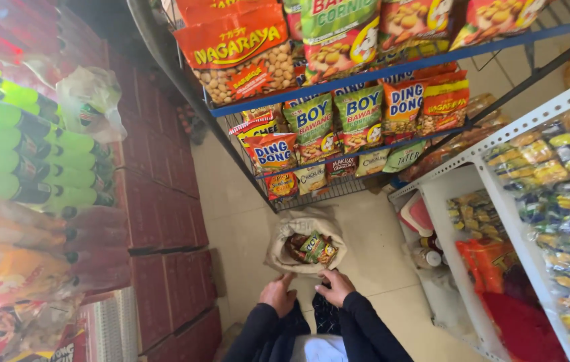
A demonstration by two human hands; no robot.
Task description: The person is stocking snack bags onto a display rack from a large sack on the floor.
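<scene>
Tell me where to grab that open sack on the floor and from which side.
Probably grip the sack by its rolled-down rim at the near edge, one hand on each side, coming from above. The left hand and right hand already sit there; its soft body offers no firmer hold.

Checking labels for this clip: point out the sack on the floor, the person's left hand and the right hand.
sack [283,258]: head view, on its pale cloth side, left of the opening.
left hand [278,295]: head view, back of the hand, at the sack's near edge.
right hand [336,287]: head view, back of the hand, at the sack's near edge.
</scene>
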